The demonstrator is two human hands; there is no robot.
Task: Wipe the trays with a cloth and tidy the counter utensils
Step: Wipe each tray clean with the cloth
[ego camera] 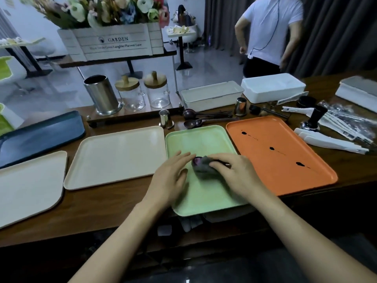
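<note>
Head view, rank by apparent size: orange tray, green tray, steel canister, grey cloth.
1. orange tray and green tray: look alike, unranked; left hand and right hand cover part of the green one.
2. steel canister.
3. grey cloth, partly hidden in the right hand.

On a dark brown counter lie five plain trays: a navy tray, a left cream tray, a middle cream tray, a pale green tray and an orange tray. Three black blotches cross the orange one diagonally, trailing thin black streaks. The cloth is grey with a purple patch. Behind are white boxes, a silver canister, clear jars with tan lids, and a white crate with dark lettering, holding cream, pink and blue flowers.
</note>
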